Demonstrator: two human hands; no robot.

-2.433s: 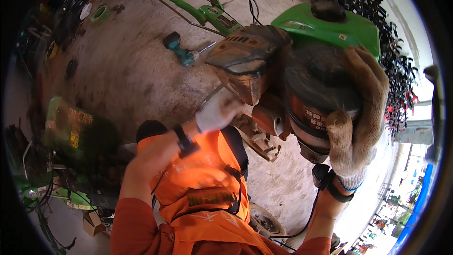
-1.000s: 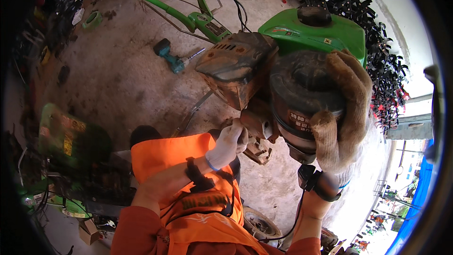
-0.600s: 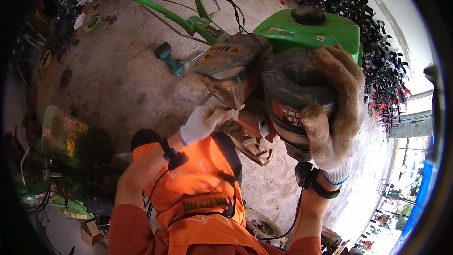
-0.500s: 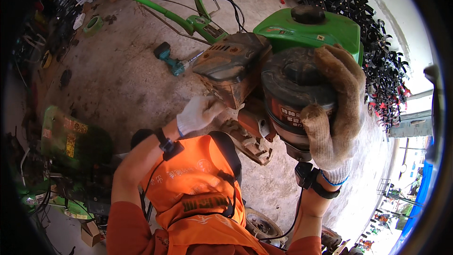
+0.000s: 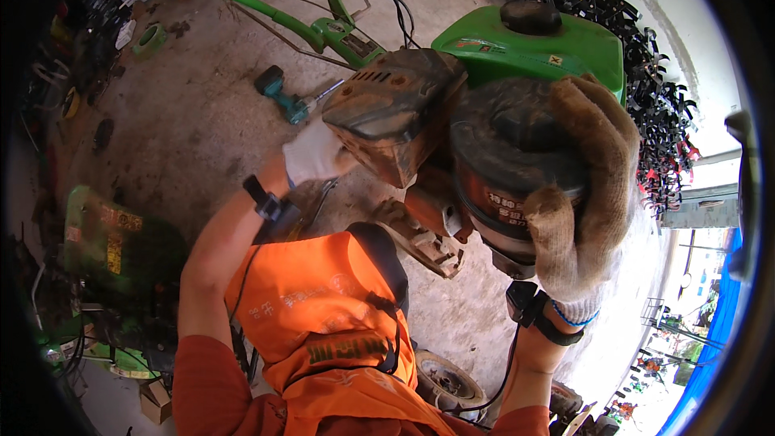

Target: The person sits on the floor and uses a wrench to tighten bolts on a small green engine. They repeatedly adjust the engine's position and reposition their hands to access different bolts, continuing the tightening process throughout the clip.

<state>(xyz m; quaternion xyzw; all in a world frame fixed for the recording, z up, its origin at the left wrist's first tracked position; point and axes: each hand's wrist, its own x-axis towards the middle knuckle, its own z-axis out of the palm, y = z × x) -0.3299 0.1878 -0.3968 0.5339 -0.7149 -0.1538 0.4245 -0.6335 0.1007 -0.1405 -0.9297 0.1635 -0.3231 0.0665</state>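
My right hand (image 5: pixel 593 194), in a soiled knit glove, wraps round the black round air filter housing (image 5: pixel 508 133) of a small engine, thumb on its front and fingers over its top edge. In a white glove, my left hand (image 5: pixel 315 155) is at the lower left edge of the dirty dark muffler cover (image 5: pixel 395 101); its fingertips are partly hidden there, and whether they grip anything does not show. The green fuel tank (image 5: pixel 533 52) with a black cap sits behind the filter housing. Under the cover lies a rusty orange engine part (image 5: pixel 436 208).
A teal cordless drill (image 5: pixel 282 97) lies on the concrete floor left of the cover. Green handlebars (image 5: pixel 274 16) with black cables extend to the far left. Black and red tiller blades (image 5: pixel 605 24) are piled at the far right. A green machine (image 5: pixel 121 242) stands at left.
My left hand has moved left and farther away, to the cover's left edge. A slim tool on the floor below it now shows. My right hand stays on the filter housing.
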